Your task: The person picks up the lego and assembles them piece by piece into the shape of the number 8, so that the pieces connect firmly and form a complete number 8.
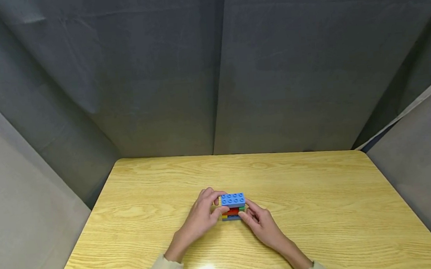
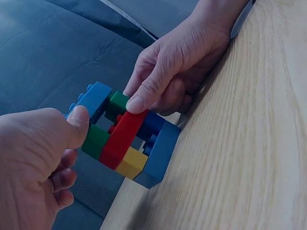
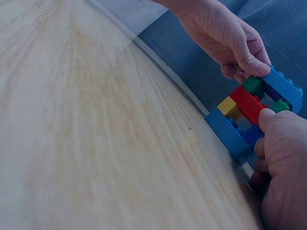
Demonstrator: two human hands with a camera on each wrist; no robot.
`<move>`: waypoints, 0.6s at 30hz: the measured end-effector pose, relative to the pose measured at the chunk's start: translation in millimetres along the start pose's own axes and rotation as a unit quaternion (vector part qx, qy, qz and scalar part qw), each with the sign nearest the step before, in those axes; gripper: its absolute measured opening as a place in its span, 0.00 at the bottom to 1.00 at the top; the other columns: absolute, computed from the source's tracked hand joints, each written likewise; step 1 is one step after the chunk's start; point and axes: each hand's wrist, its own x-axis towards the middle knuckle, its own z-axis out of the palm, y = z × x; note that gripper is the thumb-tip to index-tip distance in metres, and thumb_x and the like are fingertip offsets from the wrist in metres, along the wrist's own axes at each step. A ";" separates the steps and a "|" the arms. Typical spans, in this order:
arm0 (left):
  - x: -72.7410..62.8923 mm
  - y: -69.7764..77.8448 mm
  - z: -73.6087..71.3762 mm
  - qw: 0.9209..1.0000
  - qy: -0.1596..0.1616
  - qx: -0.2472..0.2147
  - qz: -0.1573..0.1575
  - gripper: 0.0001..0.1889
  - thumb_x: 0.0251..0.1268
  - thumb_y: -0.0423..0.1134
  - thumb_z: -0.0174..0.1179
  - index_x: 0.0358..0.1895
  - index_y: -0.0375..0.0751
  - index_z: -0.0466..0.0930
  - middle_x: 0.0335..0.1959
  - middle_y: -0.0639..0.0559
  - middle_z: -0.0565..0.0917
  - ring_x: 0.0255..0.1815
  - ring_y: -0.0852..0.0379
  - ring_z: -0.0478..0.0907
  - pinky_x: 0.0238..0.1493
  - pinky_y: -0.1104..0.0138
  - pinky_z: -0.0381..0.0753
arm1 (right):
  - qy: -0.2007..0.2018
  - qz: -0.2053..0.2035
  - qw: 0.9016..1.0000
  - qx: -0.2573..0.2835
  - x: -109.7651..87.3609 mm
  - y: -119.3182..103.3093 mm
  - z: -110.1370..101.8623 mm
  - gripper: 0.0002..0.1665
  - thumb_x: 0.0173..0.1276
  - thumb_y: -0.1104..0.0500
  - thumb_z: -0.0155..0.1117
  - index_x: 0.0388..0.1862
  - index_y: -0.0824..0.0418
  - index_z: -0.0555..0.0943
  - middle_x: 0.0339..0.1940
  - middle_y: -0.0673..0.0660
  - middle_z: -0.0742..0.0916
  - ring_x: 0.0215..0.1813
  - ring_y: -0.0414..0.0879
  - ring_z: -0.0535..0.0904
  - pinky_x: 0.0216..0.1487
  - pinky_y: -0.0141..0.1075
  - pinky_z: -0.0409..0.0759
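Note:
A small tower of toy building bricks stands on the table, with a gap showing in each of its two-brick layers. Its top is a light blue brick. Beneath come two green bricks, a long red brick, then a yellow brick beside a dark blue brick. At the bottom lies a long blue brick. My left hand pinches the light blue brick at its left end, thumb in front. With the thumb on the red brick's right end, my right hand grips the tower; its other fingers are partly hidden behind.
The wooden table extends around both hands. Dark grey curtains hang behind its far edge, and lighter panels close in the left and right sides. Light glares off the tabletop near the front.

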 end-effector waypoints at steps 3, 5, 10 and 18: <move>0.0 2.4 0.5 1.000 0.007 0.011 0.002 0.21 0.69 0.45 0.70 0.61 0.41 0.83 0.35 0.58 0.70 0.41 0.61 0.67 0.36 0.70 0.66 | -0.002 -0.001 1.000 -0.002 0.1 0.6 -0.1 0.28 0.78 0.63 0.64 0.75 0.62 0.74 0.21 0.41 0.73 0.21 0.28 0.59 0.23 0.24 0.59; -0.6 3.6 1.0 1.000 0.012 0.016 0.001 0.21 0.69 0.44 0.70 0.61 0.40 0.83 0.34 0.59 0.70 0.40 0.61 0.67 0.35 0.71 0.67 | -0.004 -0.002 1.000 -0.002 0.5 0.4 0.2 0.28 0.78 0.62 0.64 0.75 0.63 0.74 0.21 0.41 0.72 0.21 0.28 0.59 0.23 0.24 0.58; -1.7 4.3 3.1 1.000 0.013 0.021 -0.016 0.19 0.70 0.43 0.69 0.61 0.43 0.83 0.33 0.61 0.69 0.38 0.61 0.67 0.35 0.71 0.68 | -0.004 0.013 1.000 0.011 1.6 -2.5 0.4 0.28 0.78 0.62 0.64 0.75 0.62 0.74 0.21 0.42 0.73 0.22 0.29 0.61 0.23 0.25 0.59; -0.1 3.7 7.3 1.000 0.023 0.013 -0.003 0.18 0.71 0.40 0.69 0.60 0.41 0.83 0.32 0.60 0.69 0.37 0.60 0.67 0.36 0.70 0.68 | 0.025 0.065 0.995 0.073 2.2 -17.7 -4.2 0.26 0.80 0.63 0.61 0.74 0.62 0.74 0.21 0.46 0.73 0.22 0.32 0.62 0.24 0.29 0.62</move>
